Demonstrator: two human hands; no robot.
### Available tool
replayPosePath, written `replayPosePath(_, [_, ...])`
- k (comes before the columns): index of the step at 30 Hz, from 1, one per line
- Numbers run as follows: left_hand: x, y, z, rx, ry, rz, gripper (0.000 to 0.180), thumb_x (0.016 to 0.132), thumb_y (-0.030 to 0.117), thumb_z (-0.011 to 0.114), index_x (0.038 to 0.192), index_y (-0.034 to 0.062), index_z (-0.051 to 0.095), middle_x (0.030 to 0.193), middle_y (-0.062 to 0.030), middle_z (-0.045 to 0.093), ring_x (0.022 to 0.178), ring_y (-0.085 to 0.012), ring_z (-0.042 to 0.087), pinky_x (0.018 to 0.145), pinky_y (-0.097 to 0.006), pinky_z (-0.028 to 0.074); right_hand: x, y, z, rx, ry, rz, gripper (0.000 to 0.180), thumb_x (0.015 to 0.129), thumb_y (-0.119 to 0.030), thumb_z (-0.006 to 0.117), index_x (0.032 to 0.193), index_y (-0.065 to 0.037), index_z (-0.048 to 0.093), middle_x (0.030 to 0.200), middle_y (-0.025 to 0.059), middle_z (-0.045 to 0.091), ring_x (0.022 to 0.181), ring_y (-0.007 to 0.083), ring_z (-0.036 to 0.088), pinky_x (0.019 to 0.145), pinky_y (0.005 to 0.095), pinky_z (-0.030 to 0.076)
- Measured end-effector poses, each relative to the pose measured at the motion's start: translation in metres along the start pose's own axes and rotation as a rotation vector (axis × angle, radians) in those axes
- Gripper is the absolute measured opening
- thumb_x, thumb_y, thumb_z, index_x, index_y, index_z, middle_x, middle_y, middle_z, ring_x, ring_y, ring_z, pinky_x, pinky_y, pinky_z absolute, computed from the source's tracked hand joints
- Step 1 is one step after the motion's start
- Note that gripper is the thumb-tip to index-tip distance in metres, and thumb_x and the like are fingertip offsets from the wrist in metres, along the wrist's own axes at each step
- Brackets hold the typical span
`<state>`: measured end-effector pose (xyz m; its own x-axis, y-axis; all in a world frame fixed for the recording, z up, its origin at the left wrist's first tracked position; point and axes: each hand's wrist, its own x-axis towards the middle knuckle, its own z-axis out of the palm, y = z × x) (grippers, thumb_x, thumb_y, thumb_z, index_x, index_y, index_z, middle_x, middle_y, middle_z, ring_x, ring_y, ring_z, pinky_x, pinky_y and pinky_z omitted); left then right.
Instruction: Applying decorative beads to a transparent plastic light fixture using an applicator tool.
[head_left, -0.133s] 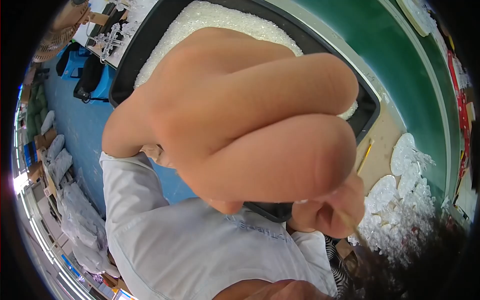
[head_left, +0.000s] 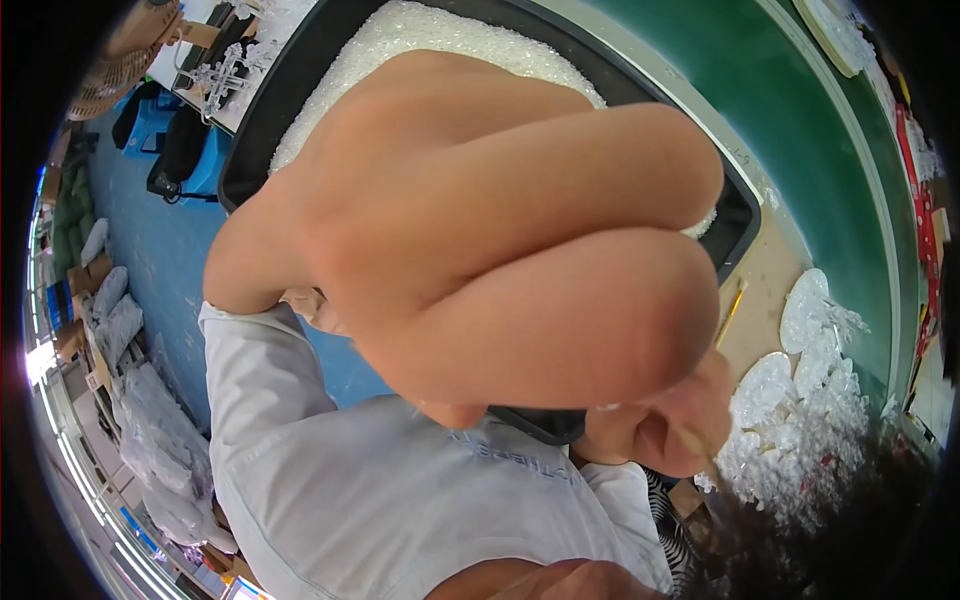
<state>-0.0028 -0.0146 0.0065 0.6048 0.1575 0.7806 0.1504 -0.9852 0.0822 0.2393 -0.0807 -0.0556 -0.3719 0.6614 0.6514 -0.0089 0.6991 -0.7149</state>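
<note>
My left hand (head_left: pixel 500 240) is very close to the view and fills its middle. Its fingers are curled over, and the fingertips are hidden beneath. Just below and to the right, partly covered by it, my right hand (head_left: pixel 665 430) has its fingers bent and pressed together. A small clear, shiny bit shows between the two hands, too little of it to name. Near the right fingers runs a thin, tan, blurred strand. Behind the left hand stands a black tray (head_left: pixel 250 165) full of small clear beads (head_left: pixel 420 30).
To the right, clear plastic pieces (head_left: pixel 800 420) lie heaped on the tabletop, near a yellow stick (head_left: pixel 733 312). A green surface (head_left: pixel 740 70) curves beyond. At left are blue stools (head_left: pixel 150 125), a fan (head_left: pixel 110 75) and plastic-wrapped bundles (head_left: pixel 160 440) along the floor.
Both hands have shifted very slightly to the right. Their closed poses look the same, and the tray and its beads have stayed put.
</note>
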Motion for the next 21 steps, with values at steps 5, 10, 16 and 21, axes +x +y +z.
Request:
replayPosePath(5, [0.005, 0.001, 0.004, 0.066, -0.009, -0.090, 0.048, 0.080, 0.044, 0.064, 0.081, -0.0010, 0.048, 0.085, -0.0342, 0.066, 0.046, -0.0193, 0.056, 0.034, -0.028, 0.040, 0.003, -0.005, -0.005, -0.080, -0.081, 0.039, 0.042, 0.066, 0.015, 0.071, 0.104, 0.002, 0.060, 0.097, 0.0224, 0.066, 0.072, 0.0313, 0.066, 0.060, 0.0371, 0.055])
replayPosePath(10, [0.002, -0.006, 0.002, -0.071, -0.049, -0.137, 0.048, 0.073, 0.040, 0.070, 0.081, -0.0014, 0.047, 0.087, -0.0367, 0.065, 0.047, -0.0186, 0.056, 0.034, -0.028, 0.039, 0.001, 0.001, 0.009, 0.010, 0.026, -0.031, 0.039, 0.067, 0.013, 0.071, 0.103, 0.002, 0.060, 0.097, 0.0216, 0.066, 0.073, 0.0301, 0.065, 0.059, 0.0354, 0.054])
replayPosePath(16, [-0.012, 0.001, -0.001, -0.062, -0.036, -0.170, 0.044, 0.071, 0.030, 0.075, 0.084, -0.0024, 0.048, 0.091, -0.0421, 0.062, 0.049, -0.0178, 0.056, 0.033, -0.026, 0.038, -0.010, 0.016, 0.000, 0.160, 0.207, -0.100, 0.043, 0.073, 0.007, 0.069, 0.113, 0.001, 0.055, 0.103, 0.0232, 0.063, 0.072, 0.0255, 0.062, 0.055, 0.0324, 0.052])
replayPosePath(21, [0.013, -0.009, -0.032, -0.333, -0.342, -0.256, 0.032, 0.081, 0.019, 0.066, 0.088, -0.0068, 0.048, 0.102, -0.0436, 0.058, 0.059, -0.0239, 0.061, 0.040, -0.032, 0.047, -0.001, 0.015, 0.011, 0.011, 0.374, -0.102, 0.019, 0.099, -0.013, 0.059, 0.113, -0.003, 0.051, 0.092, 0.0164, 0.059, 0.059, 0.0169, 0.051, 0.055, 0.0247, 0.040])
